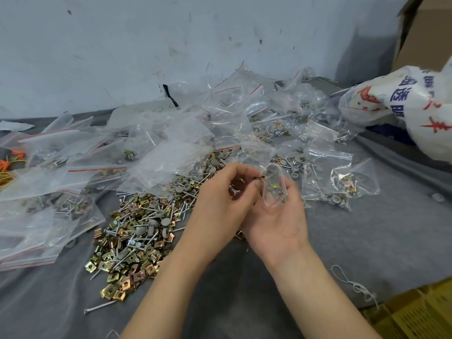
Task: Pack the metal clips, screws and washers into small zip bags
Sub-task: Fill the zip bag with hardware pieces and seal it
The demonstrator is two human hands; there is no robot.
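While the grey-covered worktop (367,241) carries far more loose hardware than packed, we judge the job to be somewhere in its middle.

Beyond the fingers (245,171) sprawls a heap of zip bags (171,143). Many look flat and empty, some show hardware inside, and we cannot count either kind. Far to the right of the fingers slumps a printed sack (403,101).

Left of the fingers, reaching almost under them, lies the loose pile (137,231) of brassy clips, long screws and grey washers, all of it unpacked. Just right of the fingers sit a few filled bags (340,184); we cannot tell whether their seals are pressed closed.

The person's right hand (276,223) lies palm up, its fingers curled round the small zip bag (274,192) and holding its mouth open towards the left hand (217,194). A yellow square piece and some grey ones already lie inside.

The left hand's fingers are curled, thumb and forefinger pinching a clip (261,177) right at the bag's mouth. Something metallic glints deeper in that palm, too small to name.

So this bag looks part-filled and unsealed — and the big pile remains.
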